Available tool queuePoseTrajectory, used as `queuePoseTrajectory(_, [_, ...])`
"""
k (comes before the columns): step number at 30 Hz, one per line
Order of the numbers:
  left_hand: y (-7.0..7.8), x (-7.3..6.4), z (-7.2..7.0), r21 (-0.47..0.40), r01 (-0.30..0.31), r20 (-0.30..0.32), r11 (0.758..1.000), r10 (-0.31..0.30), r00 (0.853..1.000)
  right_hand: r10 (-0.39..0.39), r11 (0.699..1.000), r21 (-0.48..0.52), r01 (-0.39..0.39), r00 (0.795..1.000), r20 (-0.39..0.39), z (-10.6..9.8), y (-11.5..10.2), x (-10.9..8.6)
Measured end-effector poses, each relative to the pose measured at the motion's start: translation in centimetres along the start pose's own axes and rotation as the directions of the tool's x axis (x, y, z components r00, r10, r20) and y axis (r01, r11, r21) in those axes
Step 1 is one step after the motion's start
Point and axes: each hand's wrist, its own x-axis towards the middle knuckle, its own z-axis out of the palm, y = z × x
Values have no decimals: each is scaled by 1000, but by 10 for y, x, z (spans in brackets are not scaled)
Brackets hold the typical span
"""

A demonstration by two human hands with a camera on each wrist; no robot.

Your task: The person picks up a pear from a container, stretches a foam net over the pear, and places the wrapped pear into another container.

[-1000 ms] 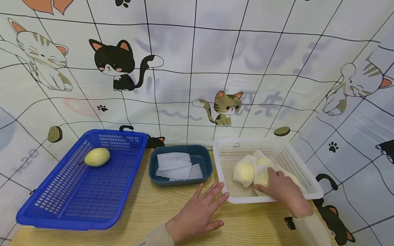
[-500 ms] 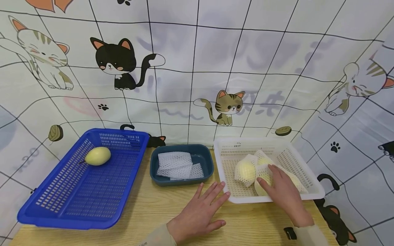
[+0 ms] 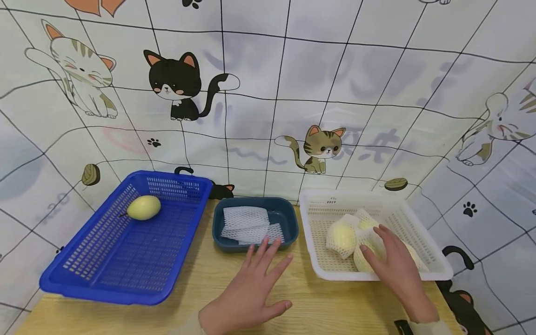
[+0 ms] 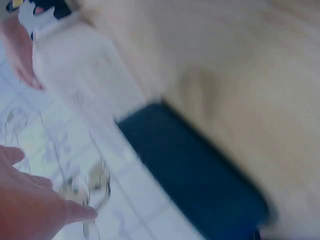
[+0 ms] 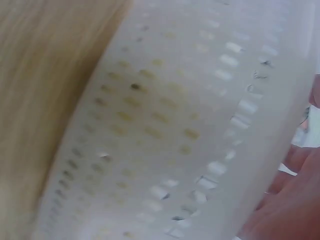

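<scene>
My left hand (image 3: 251, 288) is spread with straight fingers just in front of the dark teal tray (image 3: 226, 248), its fingertips overlapping the tray's near rim in the head view. White foam net sleeves (image 3: 244, 223) lie in that tray. Over the near right part of the white basket (image 3: 316, 260) is my right hand (image 3: 398, 270), thumb and fingers extended over pale yellow fruits (image 3: 344, 238) wrapped in white foam nets. Whether it touches them I cannot tell. One bare yellow-green pear (image 3: 144, 207) with a dark stem lies in the blue basket (image 3: 159, 298). Both wrist views are blurred.
All three containers stand in a row on a wooden table (image 3: 301, 307), blue at left, teal in the middle, white at right. A cat-patterned sheet (image 3: 251, 93) rises close behind them and along the sides.
My left hand has moved left from beside the white basket to the front of the teal tray. My right hand's fingers have straightened from their curl over the wrapped fruits. The head view has shifted slightly.
</scene>
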Motion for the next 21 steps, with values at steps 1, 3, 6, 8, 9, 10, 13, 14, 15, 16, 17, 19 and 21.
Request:
queuePoseTrajectory(1, [-4, -4, -8, 12, 14, -17, 1000, -14, 1000, -13, 1000, 3, 13, 1000, -7, 0, -3, 0])
queuePoseTrajectory(3, [-13, -13, -23, 39, 42, -53, 998, -40, 998, -44, 999, 10, 44, 999, -13, 0, -10, -1])
queuePoseTrajectory(6, [-26, -25, -46, 71, 88, -95, 994, -81, 992, -106, 994, 33, 107, 994, -22, 1, -26, -1])
queuePoseTrajectory(8, [-33, -32, -60, 89, 120, -113, 989, -110, 987, -157, 987, 37, 159, 987, -39, 3, -38, -2])
queuePoseTrajectory(9, [-37, -35, -66, 96, 139, -117, 986, -127, 985, -186, 981, 38, 188, 981, -54, 4, -43, -3])
queuePoseTrajectory(10, [-41, -38, -73, 101, 158, -119, 982, -146, 982, -218, 975, 33, 221, 973, -71, 5, -49, -3])
queuePoseTrajectory(13, [-54, -46, -92, 107, 212, -142, 971, -196, 970, -321, 946, 9, 324, 940, -118, 11, -66, -5])
queuePoseTrajectory(14, [-59, -49, -98, 104, 231, -153, 967, -214, 965, -355, 934, 2, 358, 926, -130, 13, -72, -5])
queuePoseTrajectory(15, [-64, -51, -104, 102, 249, -162, 963, -230, 959, -386, 921, -5, 389, 912, -138, 16, -78, -6])
queuePoseTrajectory(16, [-70, -54, -110, 98, 269, -168, 958, -251, 953, -416, 908, -7, 419, 898, -141, 19, -84, -8])
queuePoseTrajectory(17, [-76, -56, -116, 92, 290, -173, 952, -272, 947, -441, 896, -10, 444, 886, -140, 22, -92, -9])
queuePoseTrajectory(19, [-87, -61, -129, 72, 346, -158, 936, -332, 930, -492, 868, -8, 496, 859, -141, 28, -106, -12])
queuePoseTrajectory(21, [-99, -65, -142, 36, 405, -121, 914, -398, 909, -527, 847, -5, 531, 841, -122, 33, -122, -16])
